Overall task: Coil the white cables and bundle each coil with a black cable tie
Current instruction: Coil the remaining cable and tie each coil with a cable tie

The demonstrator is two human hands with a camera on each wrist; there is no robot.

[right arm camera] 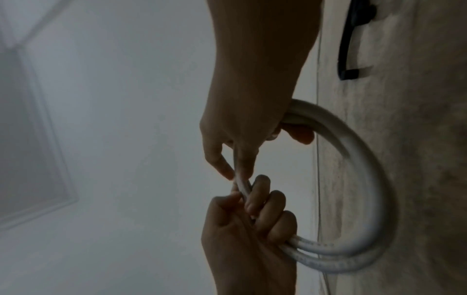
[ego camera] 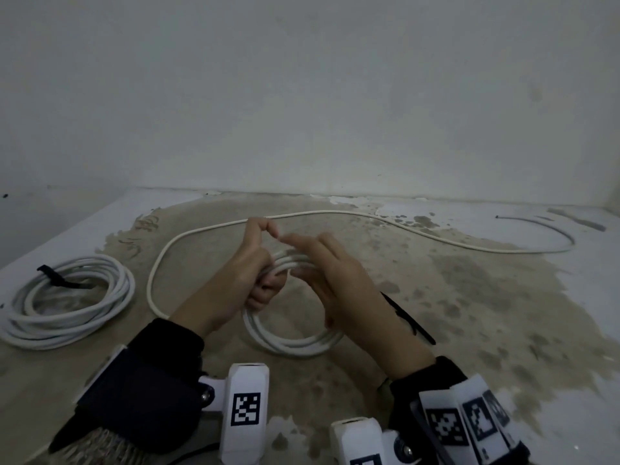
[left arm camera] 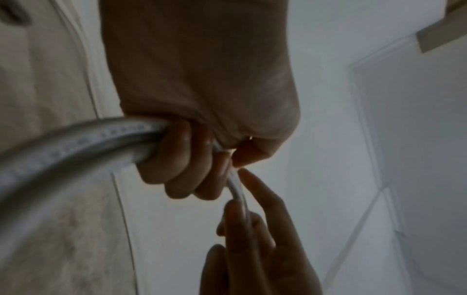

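A small coil of white cable (ego camera: 295,347) hangs between both hands just above the table. My left hand (ego camera: 241,276) grips its near-left side with fingers curled round the turns (left arm camera: 63,147). My right hand (ego camera: 335,273) pinches a single strand between thumb and forefinger (right arm camera: 237,175) beside the left fingertips. The uncoiled rest of the cable (ego camera: 419,231) trails in a loop to the left, then along the back to the far right. A loose black cable tie (ego camera: 407,318) lies on the table by my right wrist. A finished coil (ego camera: 67,303), bound with a black tie (ego camera: 55,278), lies at the left.
The table (ego camera: 503,313) is worn, with beige patches, and ends against a pale wall (ego camera: 302,95) close behind the cable. Its left edge runs diagonally past the finished coil. White marker-tagged camera mounts (ego camera: 246,407) sit on both wrists at the bottom.
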